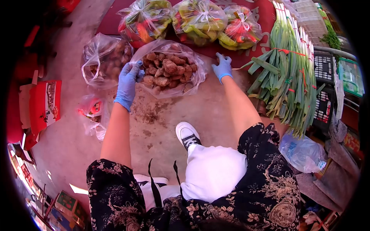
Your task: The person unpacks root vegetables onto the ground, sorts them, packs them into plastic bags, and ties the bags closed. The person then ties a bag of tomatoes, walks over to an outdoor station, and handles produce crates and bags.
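Observation:
In the head view, an opened clear plastic bag (194,85) of brown, knobbly root vegetables (169,70) sits on the floor. My left hand (128,84), in a blue glove, is closed on the bag's left rim, fingers bunched together. To the right of that bag, apart from it, is my right hand (222,67), also gloved in blue. Its fingers are spread and hold nothing. A second clear bag (105,61), with similar brown contents, stands beyond my left hand. Bundled leeks (287,73) with red and green ties lie to the right of my right hand.
Three plastic bags of peppers (144,24) line the red mat (256,57) at the back. Left are a red carton (45,104) and a small bag (92,111). Black crates (323,69) and an empty plastic bag (302,152) are at right. Dirt (148,111) marks the floor.

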### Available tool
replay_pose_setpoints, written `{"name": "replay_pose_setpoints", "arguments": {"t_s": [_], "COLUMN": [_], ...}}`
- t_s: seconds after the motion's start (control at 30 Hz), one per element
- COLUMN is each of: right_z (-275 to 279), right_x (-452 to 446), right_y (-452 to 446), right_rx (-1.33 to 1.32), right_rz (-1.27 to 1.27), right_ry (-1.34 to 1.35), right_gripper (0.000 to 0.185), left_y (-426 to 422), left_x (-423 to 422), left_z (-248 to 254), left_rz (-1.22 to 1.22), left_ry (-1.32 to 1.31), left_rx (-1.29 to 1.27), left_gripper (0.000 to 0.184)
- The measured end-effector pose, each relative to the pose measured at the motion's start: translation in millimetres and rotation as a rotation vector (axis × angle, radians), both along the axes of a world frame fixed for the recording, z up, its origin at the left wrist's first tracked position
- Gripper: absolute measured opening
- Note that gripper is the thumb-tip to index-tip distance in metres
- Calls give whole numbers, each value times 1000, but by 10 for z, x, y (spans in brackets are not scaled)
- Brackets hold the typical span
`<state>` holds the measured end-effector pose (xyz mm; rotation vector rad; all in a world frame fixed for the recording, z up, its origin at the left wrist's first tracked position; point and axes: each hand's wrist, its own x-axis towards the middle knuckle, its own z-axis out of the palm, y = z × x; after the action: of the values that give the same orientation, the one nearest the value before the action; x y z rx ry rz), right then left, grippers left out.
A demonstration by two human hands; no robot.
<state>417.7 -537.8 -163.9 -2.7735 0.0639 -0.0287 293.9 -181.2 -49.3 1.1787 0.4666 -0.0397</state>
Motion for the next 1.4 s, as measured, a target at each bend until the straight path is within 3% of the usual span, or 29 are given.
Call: {"name": "replay_pose_setpoints", "arguments": {"t_s": [0.13,0.2,0.27,0.33,0.4,0.5,0.53,0.63,0.73,0.83,0.93,1.03,1.17,1.3,1.4], "right_z": [209,510,1128,1390,1469,1019,916,415,237,291,995,1918,2478,2595,2531], "right_x": [121,115,-142,-409,-512,-502,-539,-664,-755,-666,-354,-237,-351,-415,-367], "right_y": [233,528,1003,1339,1532,1345,1181,616,363,435,469,880,1017,916,843], "right_rx": [201,438,634,547,289,312,209,-111,649,1378,1841,1305,1527,1603,1582], "right_rz": [-152,194,519,680,810,456,309,-56,-335,-320,-1,9,-39,26,31], "right_ry": [98,-244,-184,94,32,-152,-195,173,878,400,480,34,2,-89,-17], "right_gripper": [41,39,35,38,49,58,59,47,35,29,20,20,18,22,24], "left_y": [138,123,110,129,124,124,147,168,125,159,346,472,500,409,378], "left_x": [149,220,281,335,354,276,241,204,190,188,211,271,341,342,360], "left_z": [394,544,576,555,571,594,624,606,570,588,649,770,1073,1347,1332], "left_rz": [-85,-160,-146,-167,-161,-144,-146,-144,-147,-156,-163,-183,-117,-106,-272], "left_ry": [61,118,153,139,140,176,186,171,154,136,187,136,53,-10,-85], "left_rx": [-68,-97,-141,-219,-228,-220,-225,-260,-273,-279,-308,-392,-416,-407,-466], "left_gripper": [23,24,23,18,22,29,28,24,21,23,27,31,37,39,37]}}
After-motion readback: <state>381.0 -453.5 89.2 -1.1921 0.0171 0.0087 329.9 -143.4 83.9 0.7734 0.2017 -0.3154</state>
